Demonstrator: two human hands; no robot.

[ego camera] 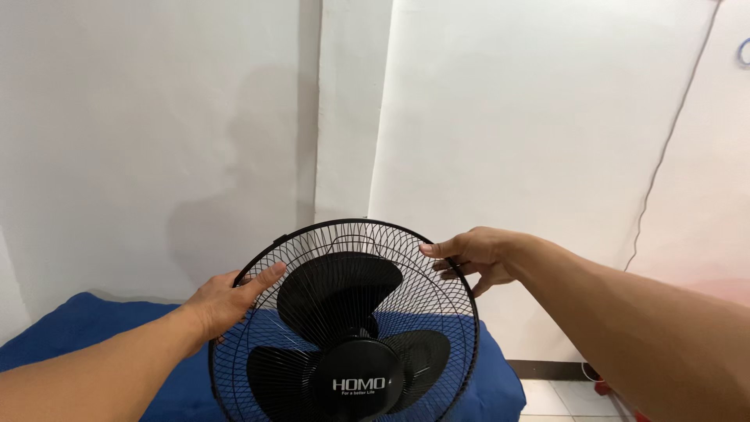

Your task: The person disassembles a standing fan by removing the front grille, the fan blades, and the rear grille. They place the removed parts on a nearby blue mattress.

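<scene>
1. fan (pixel 344 328): black, round wire guard, three dark blades behind the mesh, round hub cap at centre. stands low in view, in front of a blue cushion (pixel 94 328) and a white wall (pixel 156 117).
2. left hand (pixel 226 301): on the guard's upper left rim, palm down, fingers together and laid flat over the wires; thumb hidden, so a full grip cannot be confirmed. forearm enters from lower left.
3. right hand (pixel 473 254): on the upper right rim, thumb over the front, fingers curled behind, pinching the rim. arm extends from lower right.
4. step in hand, judged: both hands seated on opposite sides of the guard, holding or steadying it.
5. next move, judged: calls for even pressure from both sides.
6. thin cable (pixel 664 156) runs down the wall at right.
</scene>
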